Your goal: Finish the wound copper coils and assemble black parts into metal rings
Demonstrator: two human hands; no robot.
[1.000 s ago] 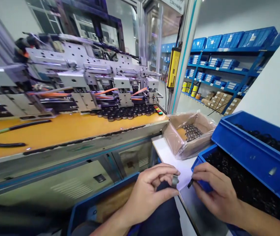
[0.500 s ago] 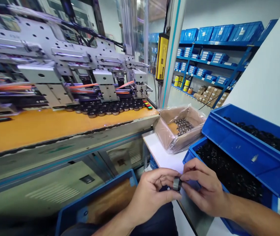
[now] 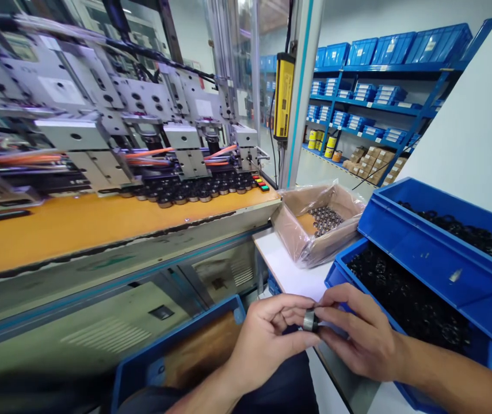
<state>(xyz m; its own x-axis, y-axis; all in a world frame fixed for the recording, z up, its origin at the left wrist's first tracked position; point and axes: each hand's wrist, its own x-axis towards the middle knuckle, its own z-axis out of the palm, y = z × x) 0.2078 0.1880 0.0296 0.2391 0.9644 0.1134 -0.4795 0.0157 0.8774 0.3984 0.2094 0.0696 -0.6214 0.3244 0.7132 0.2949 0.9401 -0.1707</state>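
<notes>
Between my two hands is a small metal ring (image 3: 309, 320) with a dark part at its right side. My left hand (image 3: 267, 333) is closed around the ring from the left, thumb below and fingers above. From the right, my right hand (image 3: 358, 333) pinches at the dark side, its fingertips touching the piece. Just what the right fingertips grip is partly hidden. Below and beside my right hand, a blue bin (image 3: 336, 270) holds many small black parts.
Another blue bin (image 3: 427, 259) of black parts rests over the first. A plastic-lined carton (image 3: 291, 236) with metal rings stands on the white table (image 3: 271, 253). Left is a machine (image 3: 137, 109) above an orange worktop (image 3: 99, 224) bearing rows of black-and-metal pieces (image 3: 185, 190). A blue crate (image 3: 120, 368) sits low.
The machine's upper plates have shifted position. My right fingers have moved slightly over the ring, while my left hand keeps its hold. The camera view has shifted a little.
</notes>
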